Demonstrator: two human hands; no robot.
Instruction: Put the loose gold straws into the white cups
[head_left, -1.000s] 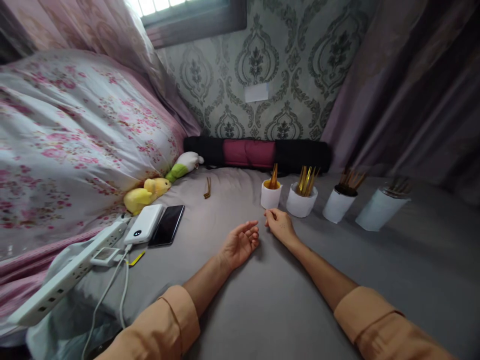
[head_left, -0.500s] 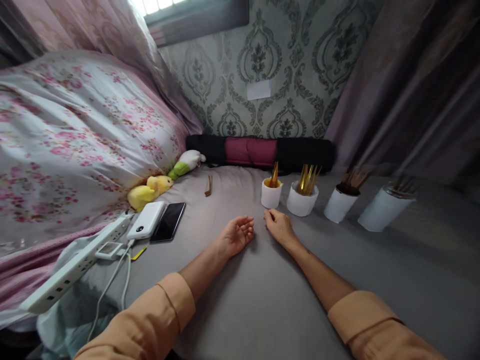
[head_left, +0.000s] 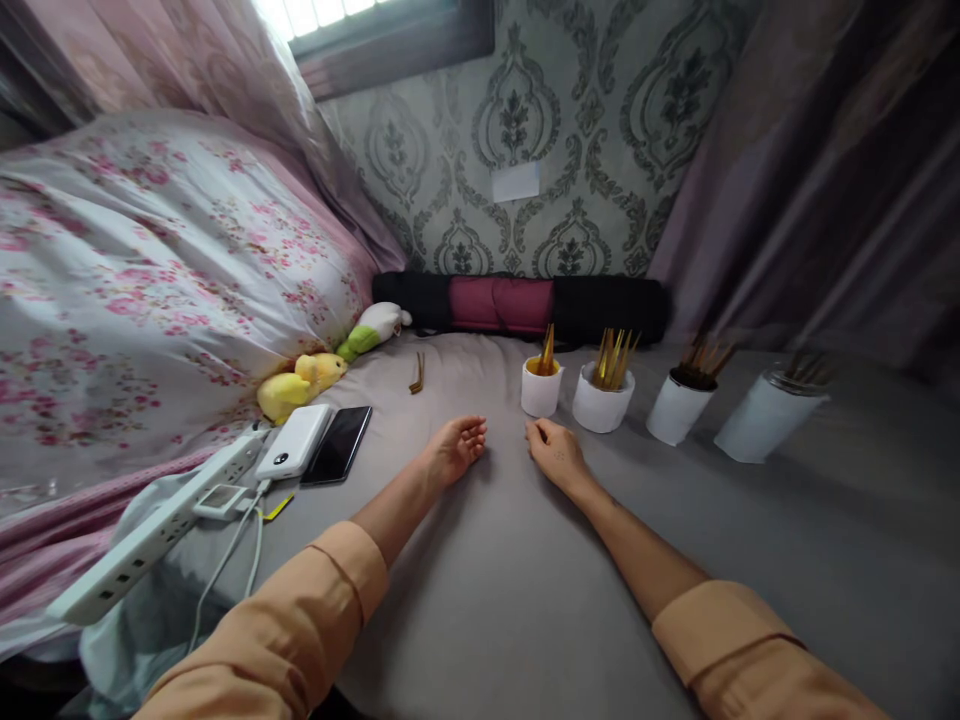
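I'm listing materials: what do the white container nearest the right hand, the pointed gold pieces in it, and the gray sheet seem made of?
White container: perhaps a paper-wrapped cup; matte white outside, yellow inside.
Gold pieces: metal or metallic-coated plastic, I can't tell which; their glossy sheen suggests either.
Gray sheet: likely cloth, matte, with soft wrinkles.

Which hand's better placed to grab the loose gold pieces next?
Left hand, likely: it's nearer the loose gold pieces, and nothing shows in it. Right hand is by the leftmost white cup.
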